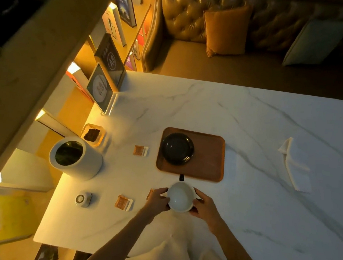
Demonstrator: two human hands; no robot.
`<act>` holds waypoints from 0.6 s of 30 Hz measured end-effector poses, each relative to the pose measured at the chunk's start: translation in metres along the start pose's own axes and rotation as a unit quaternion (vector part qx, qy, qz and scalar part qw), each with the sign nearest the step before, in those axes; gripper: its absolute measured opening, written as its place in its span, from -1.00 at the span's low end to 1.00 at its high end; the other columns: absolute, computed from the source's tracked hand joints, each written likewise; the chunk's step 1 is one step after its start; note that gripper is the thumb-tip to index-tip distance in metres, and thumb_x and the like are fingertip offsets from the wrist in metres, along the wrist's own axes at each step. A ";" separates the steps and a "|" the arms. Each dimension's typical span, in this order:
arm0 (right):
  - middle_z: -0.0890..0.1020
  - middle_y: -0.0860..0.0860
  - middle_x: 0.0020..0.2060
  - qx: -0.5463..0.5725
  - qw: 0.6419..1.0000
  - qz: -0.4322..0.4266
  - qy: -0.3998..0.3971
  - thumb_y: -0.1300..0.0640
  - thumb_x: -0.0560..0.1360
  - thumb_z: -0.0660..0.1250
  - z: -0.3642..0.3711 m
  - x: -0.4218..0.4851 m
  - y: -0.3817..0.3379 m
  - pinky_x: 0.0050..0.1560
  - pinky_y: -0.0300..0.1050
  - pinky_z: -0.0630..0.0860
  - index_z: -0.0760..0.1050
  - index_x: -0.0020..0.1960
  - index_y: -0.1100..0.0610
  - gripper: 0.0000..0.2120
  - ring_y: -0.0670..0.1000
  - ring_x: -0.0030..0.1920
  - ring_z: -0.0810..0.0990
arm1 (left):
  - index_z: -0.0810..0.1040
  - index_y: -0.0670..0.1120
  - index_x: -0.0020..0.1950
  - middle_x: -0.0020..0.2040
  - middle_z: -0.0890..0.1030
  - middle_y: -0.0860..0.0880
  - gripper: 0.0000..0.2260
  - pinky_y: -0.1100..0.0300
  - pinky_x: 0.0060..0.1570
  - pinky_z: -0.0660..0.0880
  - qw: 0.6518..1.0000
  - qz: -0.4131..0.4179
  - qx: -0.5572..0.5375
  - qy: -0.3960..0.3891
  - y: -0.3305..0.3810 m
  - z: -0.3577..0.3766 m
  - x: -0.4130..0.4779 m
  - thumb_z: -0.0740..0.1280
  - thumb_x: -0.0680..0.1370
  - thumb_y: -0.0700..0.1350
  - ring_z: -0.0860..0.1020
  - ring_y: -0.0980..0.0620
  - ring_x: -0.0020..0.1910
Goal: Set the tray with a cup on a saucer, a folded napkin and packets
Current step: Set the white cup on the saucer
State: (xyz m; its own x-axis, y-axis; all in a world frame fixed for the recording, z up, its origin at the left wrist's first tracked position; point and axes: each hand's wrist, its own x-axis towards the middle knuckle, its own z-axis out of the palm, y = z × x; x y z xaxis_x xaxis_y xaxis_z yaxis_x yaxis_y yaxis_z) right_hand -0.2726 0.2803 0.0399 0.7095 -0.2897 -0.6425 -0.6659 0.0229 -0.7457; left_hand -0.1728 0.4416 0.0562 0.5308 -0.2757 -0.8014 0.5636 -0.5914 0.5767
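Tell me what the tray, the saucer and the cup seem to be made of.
The tray is probably wood: matte brown, no shine. The saucer looks like glazed ceramic: black with glossy highlights. The cup likely too: white, smooth sheen inside.

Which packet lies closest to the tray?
The packet left of the tray, level with the saucer; the others lie by the left hand.

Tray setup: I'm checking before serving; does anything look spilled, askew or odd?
Nothing looks spilled or broken. The white cloth napkin lies loosely crumpled on the white marble table, right of the brown wooden tray, one corner sticking up.
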 end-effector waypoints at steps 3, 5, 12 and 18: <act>0.53 -0.04 0.08 0.016 1.000 -0.013 0.009 0.29 0.49 0.36 0.003 0.025 -0.029 -0.25 -0.45 0.54 0.37 0.34 0.15 -0.56 -0.03 0.03 0.53 | 0.45 -0.13 0.38 0.13 0.56 -0.16 -0.60 0.26 -0.30 0.56 0.999 0.021 0.018 0.016 0.027 -0.015 0.016 0.30 0.54 -0.31 0.58 -0.08 -0.02; 0.55 -0.02 0.06 0.035 0.999 -0.021 0.020 0.28 0.49 0.35 0.003 0.043 -0.045 -0.27 -0.45 0.56 0.41 0.28 0.10 -0.62 -0.02 0.00 0.55 | 0.45 -0.15 0.37 0.17 0.54 -0.16 -0.61 0.20 -0.21 0.59 0.999 0.039 0.028 0.021 0.046 -0.024 0.030 0.30 0.54 -0.31 0.55 -0.08 0.03; 0.51 0.07 0.12 0.071 0.996 0.004 0.050 0.30 0.53 0.28 -0.003 0.105 -0.080 0.00 0.04 0.63 0.40 0.32 0.14 -0.63 0.19 0.21 0.50 | 0.48 -0.16 0.33 0.21 0.51 -0.17 -0.65 -0.09 0.13 0.60 0.996 0.080 0.039 0.007 0.094 -0.038 0.082 0.26 0.55 -0.30 0.50 -0.17 0.22; 0.47 0.20 0.24 0.028 0.998 0.025 0.049 0.35 0.49 0.31 -0.013 0.155 -0.100 -0.32 -0.33 0.60 0.35 0.36 0.20 -0.55 0.12 0.15 0.46 | 0.47 -0.16 0.34 0.22 0.51 -0.19 -0.64 -0.14 0.15 0.58 0.995 0.075 0.060 0.023 0.122 -0.043 0.129 0.20 0.54 -0.32 0.48 -0.13 0.17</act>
State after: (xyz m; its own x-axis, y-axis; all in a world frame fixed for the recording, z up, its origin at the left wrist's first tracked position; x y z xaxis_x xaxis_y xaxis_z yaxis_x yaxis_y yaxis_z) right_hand -0.0994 0.2208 0.0171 0.6475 -0.3794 -0.6609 -0.6843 0.0922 -0.7234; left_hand -0.0081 0.3667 0.0300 0.6335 -0.3340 -0.6979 0.3976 -0.6333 0.6640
